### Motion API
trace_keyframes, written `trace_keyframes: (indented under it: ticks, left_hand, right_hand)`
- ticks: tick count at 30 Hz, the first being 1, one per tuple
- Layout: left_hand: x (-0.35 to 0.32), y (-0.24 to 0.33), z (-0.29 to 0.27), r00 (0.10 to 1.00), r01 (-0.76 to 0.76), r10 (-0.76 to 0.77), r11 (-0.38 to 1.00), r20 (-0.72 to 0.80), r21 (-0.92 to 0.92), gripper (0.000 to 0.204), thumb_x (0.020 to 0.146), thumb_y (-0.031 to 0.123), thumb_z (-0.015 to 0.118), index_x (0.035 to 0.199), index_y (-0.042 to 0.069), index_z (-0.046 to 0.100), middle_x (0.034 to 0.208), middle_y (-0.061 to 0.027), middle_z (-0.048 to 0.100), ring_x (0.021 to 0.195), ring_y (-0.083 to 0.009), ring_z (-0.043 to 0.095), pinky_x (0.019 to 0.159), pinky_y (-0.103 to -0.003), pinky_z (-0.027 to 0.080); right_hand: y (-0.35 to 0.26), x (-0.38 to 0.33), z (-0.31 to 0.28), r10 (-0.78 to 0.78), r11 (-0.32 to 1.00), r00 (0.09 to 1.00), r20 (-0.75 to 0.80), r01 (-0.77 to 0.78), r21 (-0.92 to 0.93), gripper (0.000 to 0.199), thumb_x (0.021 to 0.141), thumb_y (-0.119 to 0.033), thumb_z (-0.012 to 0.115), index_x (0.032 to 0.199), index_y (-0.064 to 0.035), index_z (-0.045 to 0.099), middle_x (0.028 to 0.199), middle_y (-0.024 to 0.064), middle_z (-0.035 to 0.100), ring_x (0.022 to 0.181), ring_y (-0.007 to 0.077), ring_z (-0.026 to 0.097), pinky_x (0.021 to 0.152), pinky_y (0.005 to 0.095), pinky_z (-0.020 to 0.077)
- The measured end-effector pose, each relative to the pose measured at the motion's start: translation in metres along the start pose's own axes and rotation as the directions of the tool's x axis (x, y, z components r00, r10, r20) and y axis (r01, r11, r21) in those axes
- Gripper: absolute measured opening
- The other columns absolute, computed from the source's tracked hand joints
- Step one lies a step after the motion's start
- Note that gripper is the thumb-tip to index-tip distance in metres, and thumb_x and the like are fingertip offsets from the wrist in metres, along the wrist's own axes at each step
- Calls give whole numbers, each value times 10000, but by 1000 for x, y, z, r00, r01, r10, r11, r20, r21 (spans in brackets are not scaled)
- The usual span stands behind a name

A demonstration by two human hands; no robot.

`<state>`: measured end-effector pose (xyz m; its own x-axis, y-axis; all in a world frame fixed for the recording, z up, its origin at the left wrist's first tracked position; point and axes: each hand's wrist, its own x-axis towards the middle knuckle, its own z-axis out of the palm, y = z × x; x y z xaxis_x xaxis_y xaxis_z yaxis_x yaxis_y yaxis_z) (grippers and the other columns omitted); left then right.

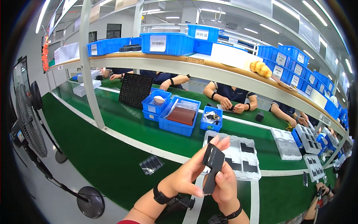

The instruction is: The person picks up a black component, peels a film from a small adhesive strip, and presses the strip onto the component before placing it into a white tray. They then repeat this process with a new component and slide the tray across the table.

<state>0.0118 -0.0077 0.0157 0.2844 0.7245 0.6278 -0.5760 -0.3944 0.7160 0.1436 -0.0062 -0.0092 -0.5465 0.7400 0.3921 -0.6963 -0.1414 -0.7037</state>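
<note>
A flat black plastic part (pixel 214 164) with a notch in its side is tilted between my hands, above the front of the green table. My left hand (pixel 183 176) closes on its left side, with the thumb near its lower end and the fingertips behind its top. Along its right edge, my right hand (pixel 226 183) grips with the thumb, its other fingers partly hidden behind the part. Just beyond my hands lies a white moulded tray (pixel 232 145) with black pieces in several of its pockets. Each of my wrists wears a black band.
A clear sheet with dark rectangles (pixel 151 164) lies left of my hands. Blue bins (pixel 175 128) stand farther back, below a raised shelf (pixel 171 62). People work across the table (pixel 123 149). A fan (pixel 30 119) stands at the left, and more white trays (pixel 285 143) lie to the right.
</note>
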Motion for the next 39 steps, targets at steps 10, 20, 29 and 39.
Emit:
trace_keyframes:
  ticks: [10,20,29,39]
  left_hand:
    - [-3,16,11,977,24,-68,976,202,214,754,738,-18,442,1377,-3,42,1409,-180,203,1309,-289,200,1055,-387,130]
    - [-8,8,21,988,59,-62,998,138,27,820,732,-6,508,1393,69,29,1372,-226,254,1276,-341,264,1047,-412,169]
    - [-3,28,7,965,-246,62,548,255,799,1026,604,424,742,1373,53,174,1323,-225,342,1232,-334,341,1021,-417,198]
    - [-7,7,27,1000,18,-18,970,-2,243,1080,677,702,499,1356,-47,122,1397,-210,199,1301,-304,201,1051,-409,114]
  right_hand:
    - [-4,-5,3,-305,888,943,-129,233,-396,294,856,-88,514,1108,57,470,1010,108,576,901,125,542,824,256,411]
    - [-9,-7,13,-448,808,886,-121,344,-478,304,863,-139,528,1064,82,471,986,91,572,860,95,525,776,224,402]
    - [-21,-11,11,-433,747,888,-157,256,-613,110,848,-70,541,854,15,471,693,7,551,587,6,436,535,148,339]
    - [-20,-1,11,-254,927,927,-277,152,-342,194,873,-134,504,971,33,492,774,70,581,588,74,511,544,194,411]
